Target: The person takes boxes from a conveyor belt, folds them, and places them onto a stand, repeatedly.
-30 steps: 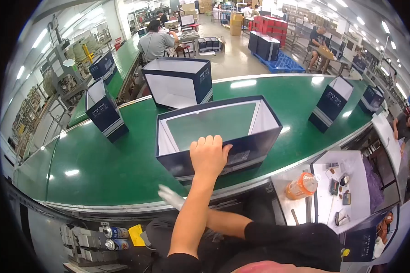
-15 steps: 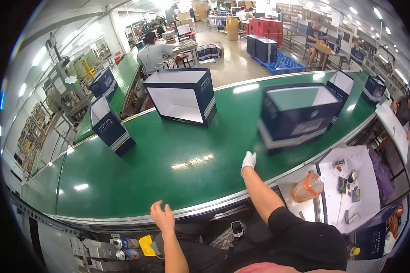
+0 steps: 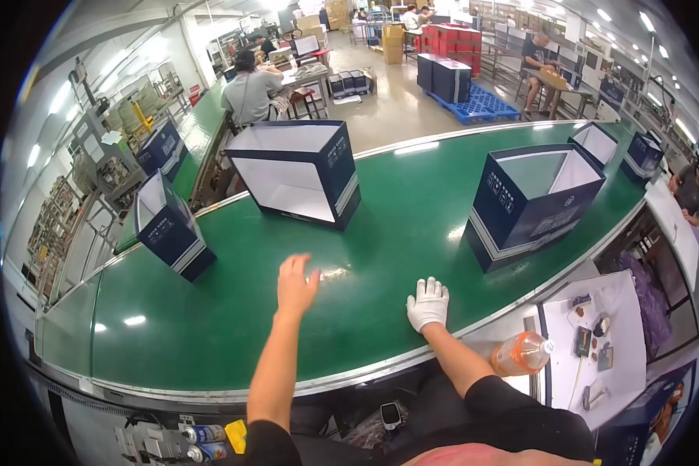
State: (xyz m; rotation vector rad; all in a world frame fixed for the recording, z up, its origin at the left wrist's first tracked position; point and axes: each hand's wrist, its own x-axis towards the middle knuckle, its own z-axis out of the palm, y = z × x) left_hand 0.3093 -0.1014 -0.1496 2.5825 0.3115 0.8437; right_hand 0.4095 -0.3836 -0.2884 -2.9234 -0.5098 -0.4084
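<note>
My left hand (image 3: 297, 286) is bare and reaches over the green conveyor belt (image 3: 365, 311), its thumb apart from the fingers and nothing in it. My right hand (image 3: 428, 305) wears a white glove; its fingers are spread over the belt near the front edge, also holding nothing. To its upper right stands a dark blue open-topped box (image 3: 532, 213) with white print, apart from the glove. Beyond my left hand is a larger dark blue box (image 3: 343, 175) with an open, white-lined side facing me. A narrower blue box (image 3: 177, 239) stands tilted in view at left.
More blue boxes (image 3: 642, 157) stand at the belt's far right. A bottle of orange drink (image 3: 523, 353) and a white tray (image 3: 555, 311) with small items are beside my right arm. Spray cans (image 3: 204, 433) sit low at left. Co-workers (image 3: 250, 92) sit beyond the belt.
My left hand has moved forward over the belt. My right hand has spread its fingers and lowered slightly in view. The nearby right-hand box has shifted right and turned; the left-hand boxes appear farther left.
</note>
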